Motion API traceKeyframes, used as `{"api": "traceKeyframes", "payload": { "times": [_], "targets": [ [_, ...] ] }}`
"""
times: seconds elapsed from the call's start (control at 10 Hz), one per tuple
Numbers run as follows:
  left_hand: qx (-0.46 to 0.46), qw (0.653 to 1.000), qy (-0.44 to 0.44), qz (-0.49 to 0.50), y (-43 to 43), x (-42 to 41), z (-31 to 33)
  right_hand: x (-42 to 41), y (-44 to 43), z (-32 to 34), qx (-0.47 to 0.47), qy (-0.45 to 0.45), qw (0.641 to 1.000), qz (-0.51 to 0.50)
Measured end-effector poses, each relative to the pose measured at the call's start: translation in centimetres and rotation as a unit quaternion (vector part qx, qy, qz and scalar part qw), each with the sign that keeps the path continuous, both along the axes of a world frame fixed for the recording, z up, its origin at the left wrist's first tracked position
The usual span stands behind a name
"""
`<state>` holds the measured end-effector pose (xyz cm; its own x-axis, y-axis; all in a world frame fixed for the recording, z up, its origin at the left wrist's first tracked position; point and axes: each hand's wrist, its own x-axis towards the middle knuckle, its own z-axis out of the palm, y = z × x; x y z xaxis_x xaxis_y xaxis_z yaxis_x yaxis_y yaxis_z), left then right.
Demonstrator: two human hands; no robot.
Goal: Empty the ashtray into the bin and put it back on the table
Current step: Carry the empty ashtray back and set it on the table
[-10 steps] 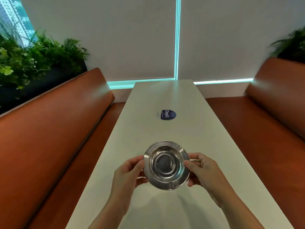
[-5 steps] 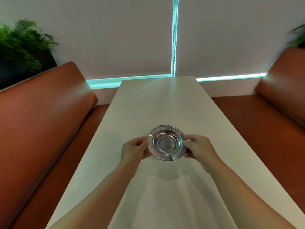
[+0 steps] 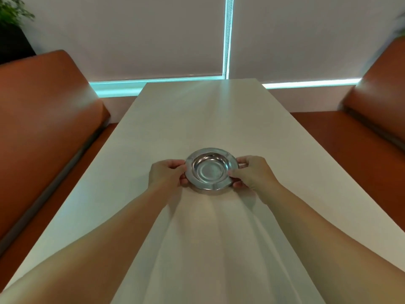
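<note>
One ashtray (image 3: 211,169), round, shiny metal, bowl up and empty, sits near the middle of the white bench (image 3: 197,119). Two hands on it: left hand (image 3: 167,174) pinches the left rim, right hand (image 3: 254,172) pinches the right rim, fingers curled under the edge. Whether its base touches the bench or hangs just above, cannot tell. Two brown seats: one (image 3: 43,119) left, one (image 3: 379,102) right. One plant (image 3: 11,12) far left.

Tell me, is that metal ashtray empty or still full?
Empty. The ashtray, held upright at its rim by both hands, shows only bare shiny metal inside, with no ash or butts.
</note>
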<state>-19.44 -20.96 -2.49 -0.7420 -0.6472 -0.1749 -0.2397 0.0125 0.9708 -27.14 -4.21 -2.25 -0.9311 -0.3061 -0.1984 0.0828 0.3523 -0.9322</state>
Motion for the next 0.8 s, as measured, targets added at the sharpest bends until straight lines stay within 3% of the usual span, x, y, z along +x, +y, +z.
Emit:
{"api": "traceKeyframes", "payload": {
  "times": [0.8],
  "targets": [
    [-0.005,1.0,0.007,0.008,-0.8,-1.0,-0.9,-0.5,-0.4,-0.2,0.044,0.016,0.998,-0.037]
  ]
}}
